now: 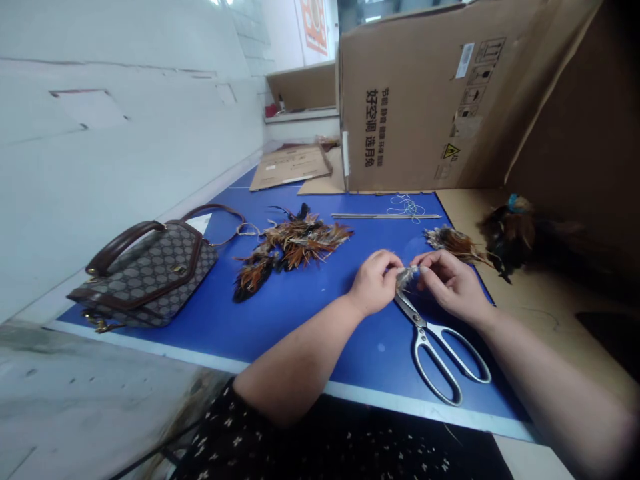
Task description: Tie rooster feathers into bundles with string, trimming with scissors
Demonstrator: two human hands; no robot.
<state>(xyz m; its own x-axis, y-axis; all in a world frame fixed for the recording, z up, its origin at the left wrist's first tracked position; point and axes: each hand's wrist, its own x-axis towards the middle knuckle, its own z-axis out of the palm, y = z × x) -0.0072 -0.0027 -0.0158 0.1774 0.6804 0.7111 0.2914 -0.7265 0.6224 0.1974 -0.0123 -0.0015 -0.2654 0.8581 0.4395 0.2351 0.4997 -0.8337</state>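
Note:
Over the blue table, my left hand (pixel 375 281) pinches one side of a small tuft of feathers (pixel 406 279). From the other side my right hand (pixel 451 285) holds the same tuft between thumb and fingers. Its lower part hangs over the blades of a pair of silver scissors (pixel 418 323), whose handles point toward me. Beyond my right hand lies a bunch of brown feathers (pixel 453 241) with pale, fluffy ends. A larger pile of brown and black feathers (pixel 300 241) rests to the left of my left hand.
A patterned handbag (pixel 155 273) with brown trim sits at the left. Behind my hands are a thin stick (pixel 360 216) and tangled thread (pixel 409 208). A large cardboard box (pixel 415 100) stands at the back, with flat cardboard (pixel 287 167) beside it. Dark feathers (pixel 510 230) lie at right.

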